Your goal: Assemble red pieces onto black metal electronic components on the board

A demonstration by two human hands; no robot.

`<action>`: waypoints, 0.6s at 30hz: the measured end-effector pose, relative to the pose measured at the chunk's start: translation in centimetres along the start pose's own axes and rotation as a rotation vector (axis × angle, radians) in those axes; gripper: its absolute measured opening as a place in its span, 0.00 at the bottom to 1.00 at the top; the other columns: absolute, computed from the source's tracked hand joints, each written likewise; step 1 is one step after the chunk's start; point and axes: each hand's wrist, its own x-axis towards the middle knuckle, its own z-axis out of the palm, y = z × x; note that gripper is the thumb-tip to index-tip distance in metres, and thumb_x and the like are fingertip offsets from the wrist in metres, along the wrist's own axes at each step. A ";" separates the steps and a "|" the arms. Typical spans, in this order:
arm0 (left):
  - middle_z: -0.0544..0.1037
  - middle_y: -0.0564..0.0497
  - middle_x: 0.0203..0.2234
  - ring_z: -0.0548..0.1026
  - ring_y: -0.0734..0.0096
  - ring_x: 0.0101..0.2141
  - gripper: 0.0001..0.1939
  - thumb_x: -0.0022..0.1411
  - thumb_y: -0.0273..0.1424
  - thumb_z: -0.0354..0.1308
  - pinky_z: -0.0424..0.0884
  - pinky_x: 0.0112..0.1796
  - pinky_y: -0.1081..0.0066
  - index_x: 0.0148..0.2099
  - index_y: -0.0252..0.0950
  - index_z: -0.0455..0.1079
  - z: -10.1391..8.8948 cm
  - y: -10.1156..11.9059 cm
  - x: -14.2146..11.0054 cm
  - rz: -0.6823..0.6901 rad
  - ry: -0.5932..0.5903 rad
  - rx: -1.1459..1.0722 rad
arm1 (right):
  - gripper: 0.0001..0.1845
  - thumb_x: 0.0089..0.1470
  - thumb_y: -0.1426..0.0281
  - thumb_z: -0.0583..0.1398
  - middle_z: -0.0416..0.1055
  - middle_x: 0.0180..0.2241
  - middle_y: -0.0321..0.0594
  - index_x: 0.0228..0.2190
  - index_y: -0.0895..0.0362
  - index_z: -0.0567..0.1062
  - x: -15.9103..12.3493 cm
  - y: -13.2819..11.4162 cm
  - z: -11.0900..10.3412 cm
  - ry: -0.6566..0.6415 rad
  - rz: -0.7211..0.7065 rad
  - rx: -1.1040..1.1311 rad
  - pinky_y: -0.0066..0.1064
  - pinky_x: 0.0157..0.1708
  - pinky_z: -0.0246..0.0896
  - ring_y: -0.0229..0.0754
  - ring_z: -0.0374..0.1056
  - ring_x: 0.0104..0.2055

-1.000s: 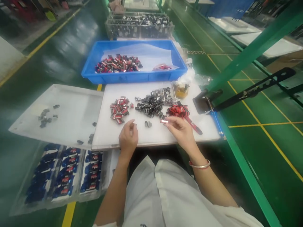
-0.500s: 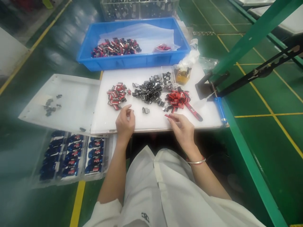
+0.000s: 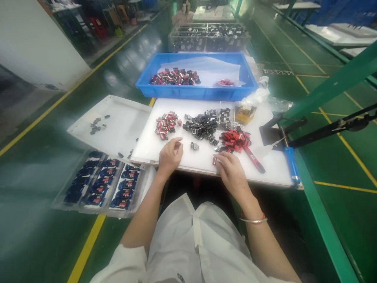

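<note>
My left hand (image 3: 170,155) rests curled above the front of the white board (image 3: 147,147), with nothing visible in its fingers. It is nearest a lone black metal clip (image 3: 194,146). My right hand (image 3: 232,173) lies further right, and a small red-and-silver connector (image 3: 215,160) sits pinched at its fingertips. Ahead lie a pile of red-and-black connectors (image 3: 166,125), a heap of black metal clips (image 3: 202,126) and a red bundle of parts (image 3: 235,140). A red-handled tool (image 3: 255,160) lies beside that bundle.
A blue plastic tray (image 3: 194,93) holding red parts stands behind the board. A clear plastic tray (image 3: 123,118) lies to its left, above blister trays of blue items (image 3: 100,181). A green frame with a black arm (image 3: 324,133) stands to the right.
The view has tilted up and shows more of the hall. My right hand has moved toward the board's front edge with the red connector. My left hand has curled slightly.
</note>
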 end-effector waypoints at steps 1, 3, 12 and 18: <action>0.80 0.50 0.33 0.78 0.70 0.36 0.12 0.64 0.28 0.54 0.74 0.43 0.68 0.50 0.36 0.70 -0.1 0.1 0.0 -0.004 -0.020 -0.012 | 0.15 0.66 0.68 0.51 0.73 0.46 0.48 0.48 0.52 0.75 0.1 0.3 0.0 -0.022 -0.027 -0.002 0.46 0.48 0.68 0.50 0.69 0.47; 0.80 0.49 0.36 0.78 0.69 0.38 0.14 0.63 0.29 0.56 0.74 0.44 0.68 0.51 0.36 0.70 -0.3 0.1 0.1 -0.003 -0.073 -0.034 | 0.15 0.66 0.69 0.51 0.74 0.48 0.48 0.47 0.51 0.75 0.3 0.7 0.0 -0.065 -0.065 -0.006 0.48 0.48 0.68 0.51 0.70 0.47; 0.75 0.42 0.52 0.73 0.59 0.54 0.23 0.62 0.33 0.62 0.68 0.57 0.56 0.58 0.37 0.67 -0.5 0.7 2.1 0.182 -0.363 -0.016 | 0.15 0.65 0.71 0.53 0.76 0.46 0.46 0.48 0.50 0.76 -0.2 1.4 0.4 -0.050 -0.082 0.016 0.48 0.48 0.68 0.50 0.70 0.45; 0.77 0.42 0.50 0.73 0.57 0.53 0.14 0.61 0.31 0.62 0.68 0.56 0.54 0.49 0.36 0.72 0.4 0.6 3.2 0.210 -0.423 -0.026 | 0.12 0.66 0.69 0.54 0.77 0.44 0.45 0.46 0.51 0.76 0.2 1.3 0.2 -0.027 -0.089 0.029 0.46 0.46 0.69 0.49 0.71 0.44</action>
